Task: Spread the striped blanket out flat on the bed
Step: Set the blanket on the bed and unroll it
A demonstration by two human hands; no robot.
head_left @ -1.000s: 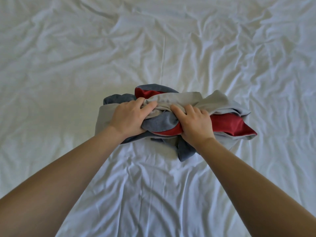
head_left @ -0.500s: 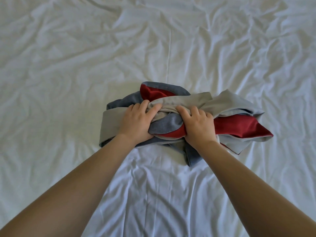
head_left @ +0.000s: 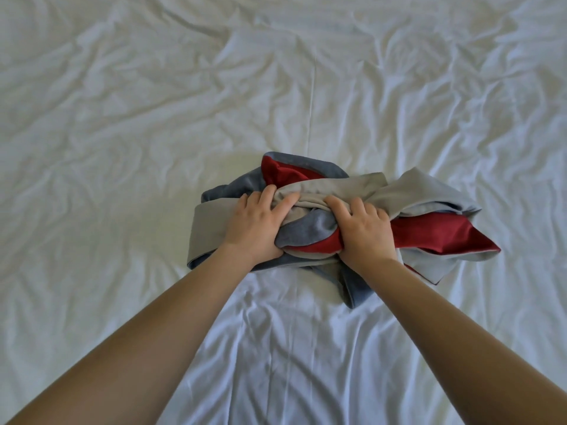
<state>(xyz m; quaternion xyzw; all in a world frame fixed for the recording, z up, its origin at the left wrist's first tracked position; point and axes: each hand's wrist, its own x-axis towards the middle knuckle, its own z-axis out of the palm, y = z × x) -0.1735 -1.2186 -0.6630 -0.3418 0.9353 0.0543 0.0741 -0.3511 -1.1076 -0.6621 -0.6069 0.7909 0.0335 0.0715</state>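
The striped blanket [head_left: 310,231] sits bunched up in a wad roughly in the middle of the bed [head_left: 122,118], on a wrinkly white sheet, nowhere near flat yet. It's all grey, slate-blue and dark red bands twisted over each other.

Going left to right: a folded grey band wraps the left end of the wad, sticking out past the left hand [head_left: 256,223]. That hand's grip is closed down on the bundle, fingers dug into the grey fold on top, with blue and red fabric poking out just behind the fingertips. Between the two hands there's a twisted knot of blue, red and grey cloth. The right hand [head_left: 362,228] is clamped on the same wad just beside it, fingers curled over the grey twist. Past that grip, the blanket fans out to the right in a loose grey flap over a red layer that ends in a point. A blue flap hangs toward the person, below the right wrist.

Both forearms are bare, reaching in from the bottom corners.
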